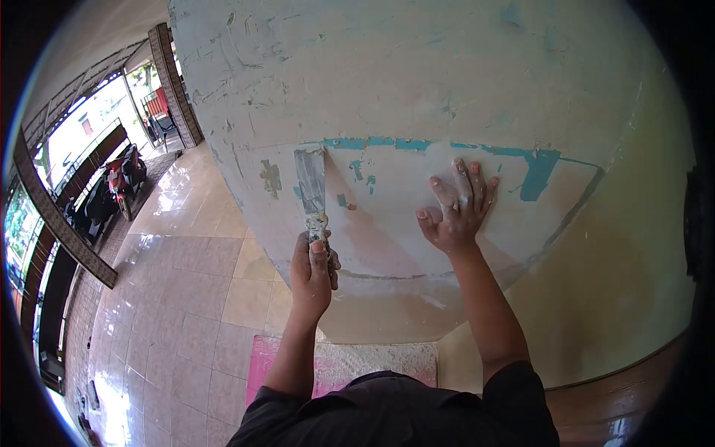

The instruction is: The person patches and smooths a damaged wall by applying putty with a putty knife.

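My left hand (316, 270) is wrapped round the handle of a putty knife (310, 181), its wide grey blade pointing up against the wall. Dried filler crusts the knife's neck. On the pale wall (387, 82), my right hand (460, 208) lies with fingers spread, white dust on the fingertips. Between and around the hands, a whitish band of wall shows turquoise paint patches (542, 175) and a turquoise strip (406, 143) along its top. A dark curved line (573, 223) bounds the band at the right and below.
Below me, a pink sheet (261, 365) covered with pale scrapings lies on the tiled floor (182, 298). At the left, a red motorcycle (119, 182) stands beyond a tiled pillar (173, 86). Brown flooring (633, 406) shows at the lower right.
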`<state>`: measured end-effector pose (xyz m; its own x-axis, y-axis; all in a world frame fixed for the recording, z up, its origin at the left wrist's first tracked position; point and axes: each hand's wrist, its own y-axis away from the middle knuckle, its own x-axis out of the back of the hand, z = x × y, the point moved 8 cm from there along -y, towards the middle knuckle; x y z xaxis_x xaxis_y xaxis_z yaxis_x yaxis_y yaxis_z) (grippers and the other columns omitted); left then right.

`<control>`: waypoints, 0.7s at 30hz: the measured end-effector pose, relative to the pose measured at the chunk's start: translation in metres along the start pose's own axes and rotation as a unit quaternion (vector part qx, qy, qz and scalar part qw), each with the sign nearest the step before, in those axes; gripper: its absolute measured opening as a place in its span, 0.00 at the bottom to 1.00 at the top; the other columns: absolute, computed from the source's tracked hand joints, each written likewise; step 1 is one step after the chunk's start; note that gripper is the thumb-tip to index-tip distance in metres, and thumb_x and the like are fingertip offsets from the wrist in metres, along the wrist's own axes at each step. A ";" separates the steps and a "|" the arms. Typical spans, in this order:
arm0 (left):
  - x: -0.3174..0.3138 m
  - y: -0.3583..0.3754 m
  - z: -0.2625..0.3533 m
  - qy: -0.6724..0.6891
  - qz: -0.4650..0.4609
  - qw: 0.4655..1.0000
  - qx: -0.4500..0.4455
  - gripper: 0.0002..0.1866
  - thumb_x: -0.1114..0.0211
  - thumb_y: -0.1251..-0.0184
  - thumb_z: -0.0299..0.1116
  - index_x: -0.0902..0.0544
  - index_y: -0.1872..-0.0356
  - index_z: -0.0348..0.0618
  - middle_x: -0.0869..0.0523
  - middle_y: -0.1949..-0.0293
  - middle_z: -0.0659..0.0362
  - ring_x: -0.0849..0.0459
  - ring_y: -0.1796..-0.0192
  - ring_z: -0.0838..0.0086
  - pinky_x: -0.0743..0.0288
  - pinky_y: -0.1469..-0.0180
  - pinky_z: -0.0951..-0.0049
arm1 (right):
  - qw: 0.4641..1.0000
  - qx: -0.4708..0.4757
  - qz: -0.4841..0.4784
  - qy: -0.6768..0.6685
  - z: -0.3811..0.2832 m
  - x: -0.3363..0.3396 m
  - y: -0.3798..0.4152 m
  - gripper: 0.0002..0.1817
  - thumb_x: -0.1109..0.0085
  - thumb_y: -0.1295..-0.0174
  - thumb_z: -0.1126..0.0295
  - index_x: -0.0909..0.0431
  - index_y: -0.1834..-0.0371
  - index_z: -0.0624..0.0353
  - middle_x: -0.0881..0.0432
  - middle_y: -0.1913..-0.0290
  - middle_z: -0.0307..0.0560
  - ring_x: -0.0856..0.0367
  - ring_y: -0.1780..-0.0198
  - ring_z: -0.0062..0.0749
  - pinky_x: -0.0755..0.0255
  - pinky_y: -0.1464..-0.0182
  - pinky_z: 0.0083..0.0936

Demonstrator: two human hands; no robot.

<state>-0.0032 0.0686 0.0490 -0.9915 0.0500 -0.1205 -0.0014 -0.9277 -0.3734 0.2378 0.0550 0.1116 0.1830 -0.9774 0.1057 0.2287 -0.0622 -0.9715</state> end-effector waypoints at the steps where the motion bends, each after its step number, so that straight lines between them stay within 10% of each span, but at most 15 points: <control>1: 0.000 0.000 -0.002 0.015 -0.008 1.000 0.009 0.21 0.55 0.21 0.48 0.29 0.48 0.37 0.27 0.77 0.62 0.35 0.82 0.86 0.42 0.82 0.84 | 1.000 0.000 0.002 0.001 0.000 0.000 0.000 0.21 0.54 0.33 0.44 0.24 0.43 0.37 0.33 0.30 0.48 0.44 0.25 0.49 0.67 0.25 0.60; 21: 0.002 -0.002 -0.002 0.014 -0.007 1.000 -0.002 0.22 0.54 0.21 0.50 0.29 0.48 0.39 0.27 0.77 0.63 0.36 0.82 0.87 0.43 0.82 0.85 | 1.000 0.018 0.004 0.006 -0.003 0.002 -0.004 0.22 0.55 0.33 0.44 0.23 0.47 0.44 0.31 0.33 0.52 0.44 0.25 0.50 0.68 0.25 0.55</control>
<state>-0.0049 0.0710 0.0477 -0.9871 0.0744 -0.1415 -0.0155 -0.9256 -0.3782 0.2342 0.0528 0.1145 0.1732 -0.9804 0.0943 0.2607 -0.0467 -0.9643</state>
